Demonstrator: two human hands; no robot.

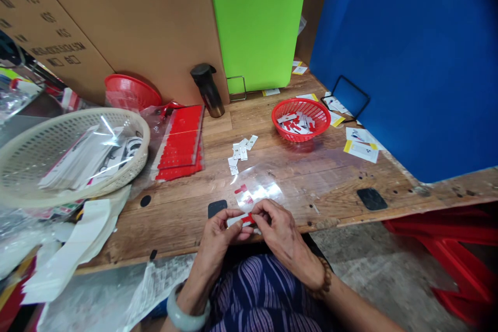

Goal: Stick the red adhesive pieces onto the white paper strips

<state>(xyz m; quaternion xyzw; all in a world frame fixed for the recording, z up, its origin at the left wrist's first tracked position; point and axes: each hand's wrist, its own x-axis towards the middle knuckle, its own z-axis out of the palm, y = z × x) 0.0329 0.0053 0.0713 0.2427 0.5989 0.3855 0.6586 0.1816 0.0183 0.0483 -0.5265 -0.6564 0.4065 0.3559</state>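
Observation:
Close to the table's front edge, my left hand (pixel 221 233) pinches a small white card (pixel 234 219) between thumb and fingers. On the card's right end lies a red sticker (pixel 247 219), and the fingertips of my right hand (pixel 277 225) are closed on it there. Just beyond my fingers a clear plastic sheet (pixel 268 187) with red stickers rests on the wood. Farther out lies a loose group of small white cards (pixel 240 150). A red basket (pixel 301 136) to the right of them holds white cards with red pieces on them.
On the left are a cream basket (pixel 143 150) of printed papers under clear film, and red sticker sheets (pixel 181 137). A dark flask (pixel 210 94) stands by the cardboard box (pixel 148 21). Green (pixel 257 21) and blue (pixel 404 62) panels rise behind. A red stool (pixel 447 249) is below right.

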